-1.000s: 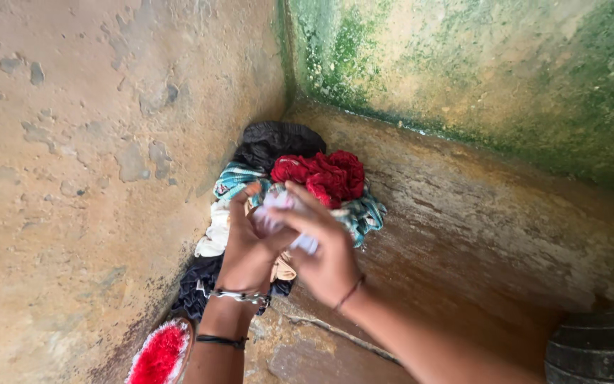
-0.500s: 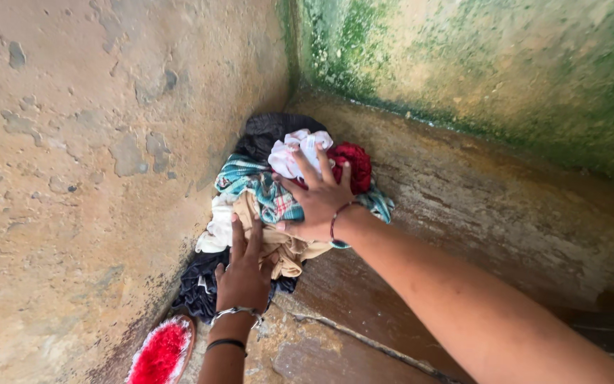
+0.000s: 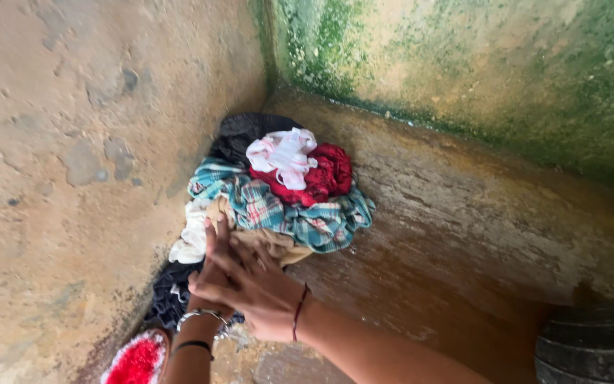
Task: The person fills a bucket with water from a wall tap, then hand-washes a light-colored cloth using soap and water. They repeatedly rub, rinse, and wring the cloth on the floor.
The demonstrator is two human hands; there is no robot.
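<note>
A: Fingers first. Right hand (image 3: 261,291) is lying flat, fingers (image 3: 239,257) spread and extended, not closed on anything. It is crossing over the left hand (image 3: 211,274), whose fingertips are pressing onto the tan cloth (image 3: 271,243). Left grip: can't tell, mostly covered.

B: Where's the tan cloth sitting?

A: Directly under and just beyond the fingertips, at the near edge of the clothes pile (image 3: 271,192). Plaid cloth (image 3: 286,213) is overlapping its far edge; red garment (image 3: 325,174) and white-pink garment (image 3: 282,156) are sitting higher up, well past the fingers.

B: Risk?

A: My read: the pile is loosely stacked in the wall corner. Pulling the tan piece from underneath is likely dragging the plaid along and tipping the top garments onto the wet stained floor (image 3: 421,235). Red brush (image 3: 136,359) is lying near the left wrist, an easy snag.
</note>
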